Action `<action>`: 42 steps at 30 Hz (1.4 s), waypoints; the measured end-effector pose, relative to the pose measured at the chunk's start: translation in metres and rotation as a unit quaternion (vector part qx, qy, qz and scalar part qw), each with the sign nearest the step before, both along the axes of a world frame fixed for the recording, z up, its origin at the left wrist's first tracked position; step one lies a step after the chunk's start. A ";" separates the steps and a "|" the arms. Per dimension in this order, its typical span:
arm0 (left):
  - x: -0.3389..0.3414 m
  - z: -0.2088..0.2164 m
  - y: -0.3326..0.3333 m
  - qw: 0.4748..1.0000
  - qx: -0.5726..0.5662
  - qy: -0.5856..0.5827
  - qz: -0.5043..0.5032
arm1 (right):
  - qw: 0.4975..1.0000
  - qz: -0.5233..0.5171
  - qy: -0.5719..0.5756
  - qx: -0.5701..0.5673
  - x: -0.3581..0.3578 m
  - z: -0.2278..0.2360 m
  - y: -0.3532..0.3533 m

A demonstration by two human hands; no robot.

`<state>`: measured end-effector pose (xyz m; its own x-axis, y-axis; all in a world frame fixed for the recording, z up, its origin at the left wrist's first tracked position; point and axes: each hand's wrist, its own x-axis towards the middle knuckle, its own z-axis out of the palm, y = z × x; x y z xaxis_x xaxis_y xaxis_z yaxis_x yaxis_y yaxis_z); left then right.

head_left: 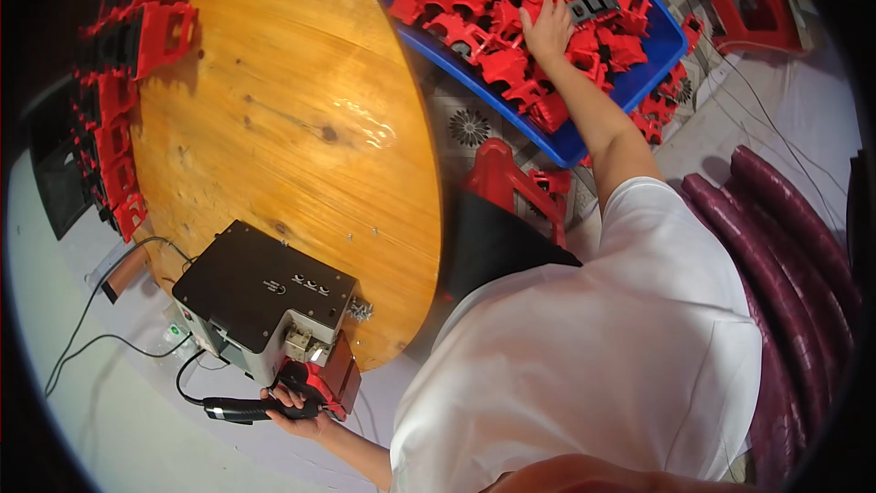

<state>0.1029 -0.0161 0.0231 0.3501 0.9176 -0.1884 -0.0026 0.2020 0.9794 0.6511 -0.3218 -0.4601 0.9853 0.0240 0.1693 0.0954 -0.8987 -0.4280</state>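
Observation:
My left hand (297, 409) is wrapped round a black electric screwdriver (239, 409) with a cord, at the table's lower edge. Close against its fingers is a red and black plastic part (315, 383), beside the front of a black-topped screw feeder box (265, 283). I cannot make out whether the left fingers also hold that part. My right hand (550, 32) reaches into a blue bin (506, 102) full of red plastic parts (506, 64). Its fingers are apart and rest on the pile, their tips partly hidden. Next to them lies a grey plastic part (593, 5).
Rows of red and black parts (114, 128) line the far left edge of the round wooden table (301, 82). Small screws (361, 309) lie by the box. Red stools (748, 5) stand on the floor, and rolled maroon material (776, 310) lies at the right. Cables run left of the box.

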 end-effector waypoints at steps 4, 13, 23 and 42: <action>0.000 -0.002 -0.001 1.000 -0.008 -0.002 0.013 | 0.960 0.256 0.104 -0.036 -0.106 -0.010 -0.024; 0.011 0.000 0.001 0.997 0.000 0.028 0.069 | 0.938 0.299 0.147 -0.091 -0.082 0.021 -0.054; -0.001 -0.008 0.006 1.000 0.006 -0.001 -0.021 | 0.982 0.026 0.189 -0.007 -0.061 0.011 -0.207; 0.002 -0.026 0.019 0.995 -0.015 -0.073 -0.063 | 0.935 0.080 0.317 -0.140 -0.049 0.150 -0.128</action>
